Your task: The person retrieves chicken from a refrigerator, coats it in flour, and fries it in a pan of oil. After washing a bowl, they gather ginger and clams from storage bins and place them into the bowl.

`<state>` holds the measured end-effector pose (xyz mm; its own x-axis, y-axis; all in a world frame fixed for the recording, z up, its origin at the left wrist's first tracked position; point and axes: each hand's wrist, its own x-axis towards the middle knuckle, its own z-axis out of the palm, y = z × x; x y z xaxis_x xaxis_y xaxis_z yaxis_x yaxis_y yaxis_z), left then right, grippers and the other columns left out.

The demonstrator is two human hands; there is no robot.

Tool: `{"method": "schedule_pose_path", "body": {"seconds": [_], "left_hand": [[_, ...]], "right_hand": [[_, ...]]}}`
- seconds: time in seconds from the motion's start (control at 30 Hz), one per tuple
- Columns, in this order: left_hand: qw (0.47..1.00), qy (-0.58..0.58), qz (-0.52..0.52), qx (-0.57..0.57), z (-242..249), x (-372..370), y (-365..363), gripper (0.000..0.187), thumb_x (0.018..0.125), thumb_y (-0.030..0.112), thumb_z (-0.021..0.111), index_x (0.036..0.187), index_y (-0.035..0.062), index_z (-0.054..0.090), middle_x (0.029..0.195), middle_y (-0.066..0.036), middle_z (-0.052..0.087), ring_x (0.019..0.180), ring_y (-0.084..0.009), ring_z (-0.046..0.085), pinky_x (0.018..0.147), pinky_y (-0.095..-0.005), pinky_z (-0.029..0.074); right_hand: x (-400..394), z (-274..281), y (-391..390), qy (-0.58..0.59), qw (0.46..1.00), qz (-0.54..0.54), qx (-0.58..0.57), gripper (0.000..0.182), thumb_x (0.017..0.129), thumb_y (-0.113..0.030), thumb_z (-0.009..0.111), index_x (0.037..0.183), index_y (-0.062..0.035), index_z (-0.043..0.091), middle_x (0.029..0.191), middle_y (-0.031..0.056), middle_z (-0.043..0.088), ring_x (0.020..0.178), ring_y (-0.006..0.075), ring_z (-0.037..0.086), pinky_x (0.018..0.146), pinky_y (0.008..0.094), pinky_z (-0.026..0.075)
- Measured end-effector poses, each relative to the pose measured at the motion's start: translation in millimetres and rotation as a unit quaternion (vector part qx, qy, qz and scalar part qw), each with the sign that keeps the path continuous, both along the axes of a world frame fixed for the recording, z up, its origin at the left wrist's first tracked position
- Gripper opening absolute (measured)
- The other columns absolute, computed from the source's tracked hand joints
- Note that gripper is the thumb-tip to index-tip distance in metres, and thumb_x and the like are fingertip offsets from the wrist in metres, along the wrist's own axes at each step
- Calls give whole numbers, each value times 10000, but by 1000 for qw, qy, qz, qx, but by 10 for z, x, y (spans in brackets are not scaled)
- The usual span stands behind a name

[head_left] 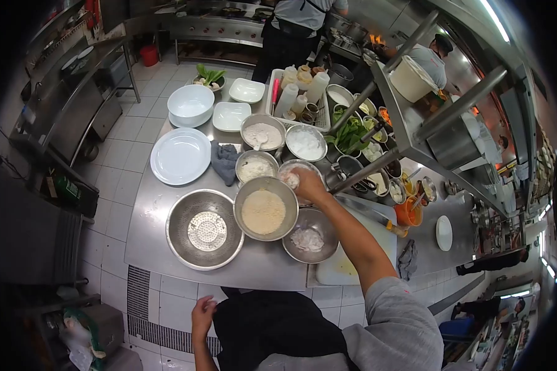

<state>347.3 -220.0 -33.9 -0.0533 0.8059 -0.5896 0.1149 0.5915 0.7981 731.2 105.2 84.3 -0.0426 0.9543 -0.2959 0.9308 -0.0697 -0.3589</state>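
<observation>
My right hand (304, 184) reaches over a metal bowl of white powder (300, 166), its fingers closed round something pale and floury that I cannot make out. Nearer me, a steel bowl (320, 230) holds a white-coated lump (307, 240). Left of it is a bowl of pale yellow crumbs (263, 211). Bowls of flour-like powder (262, 135) and white powder (306, 143) stand behind. My left hand (203, 312) hangs off the table's front edge, fingers apart, with nothing in it.
A perforated steel bowl (207, 230), a white plate (180, 156) and a grey cloth (225, 162) are on the left. Squeeze bottles (289, 97) stand in a basket at the back. A steel shelf (408, 117) overhangs the right. Co-workers (298, 34) stand beyond.
</observation>
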Motion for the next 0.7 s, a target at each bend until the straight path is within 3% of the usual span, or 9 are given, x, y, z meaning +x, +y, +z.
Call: {"method": "schedule_pose_path", "body": {"seconds": [0.03,0.1,0.13,0.23,0.33,0.4,0.53,0.63,0.7], "left_hand": [[995,0,-34,89,115,257,144,268,888,141,577,1142,54,585,938,-64,672,851,-147,637,672,-264,484],[992,-8,-82,90,647,771,467,259,877,109,601,1125,31,590,973,-86,669,873,-158,635,716,-289,500],[986,-21,-96,132,741,1028,577,264,870,113,610,1122,35,594,983,-95,665,871,-169,635,715,-293,503],[978,-4,-97,184,835,1736,873,317,840,119,644,1140,35,587,1009,-133,639,883,-206,630,711,-303,507],[981,3,-33,189,797,2305,1115,389,811,129,674,1157,0,554,982,-153,618,840,-232,616,690,-306,498],[947,141,33,288,800,2549,1219,409,782,132,697,1115,-37,527,927,-154,595,770,-242,589,651,-324,480],[926,252,102,263,710,2742,1300,359,754,90,683,1045,-44,520,860,-150,577,719,-253,557,639,-354,460],[951,197,116,209,846,2730,1325,312,734,40,641,1009,-41,517,802,-151,556,717,-256,551,658,-372,450],[963,179,117,161,932,2724,1338,308,725,17,612,1013,-44,521,757,-151,541,710,-261,573,684,-361,454]], "right_hand": [[95,-125,46,-27,996,16,87,644,616,-202,761,1220,-126,552,1140,186,582,1091,351,542,914,398,451],[172,-164,3,-74,977,55,192,611,618,-181,745,1201,-139,567,1054,170,577,1034,344,551,879,419,464],[175,-53,-49,-69,978,57,191,611,618,-181,745,1201,-139,567,1054,170,577,1034,344,551,879,419,464],[301,30,-42,-39,982,179,34,517,657,-119,680,1166,-152,594,1091,204,551,1012,339,553,888,411,452],[410,-124,141,-44,976,205,64,579,659,-223,758,1201,-150,570,1086,198,550,1029,369,546,897,416,450],[344,-265,121,-5,979,181,93,586,650,-231,770,1195,-147,572,1084,201,549,1034,368,544,902,412,444],[281,-359,142,26,981,169,92,560,624,-183,787,1146,-151,587,1055,189,557,1011,361,556,856,423,461],[286,-81,122,24,981,107,159,559,554,-114,796,1079,-132,605,1038,151,588,961,355,582,827,412,481],[358,-3,133,43,980,135,143,581,543,-131,803,1088,-135,604,1029,151,587,962,354,582,830,409,481]]}}
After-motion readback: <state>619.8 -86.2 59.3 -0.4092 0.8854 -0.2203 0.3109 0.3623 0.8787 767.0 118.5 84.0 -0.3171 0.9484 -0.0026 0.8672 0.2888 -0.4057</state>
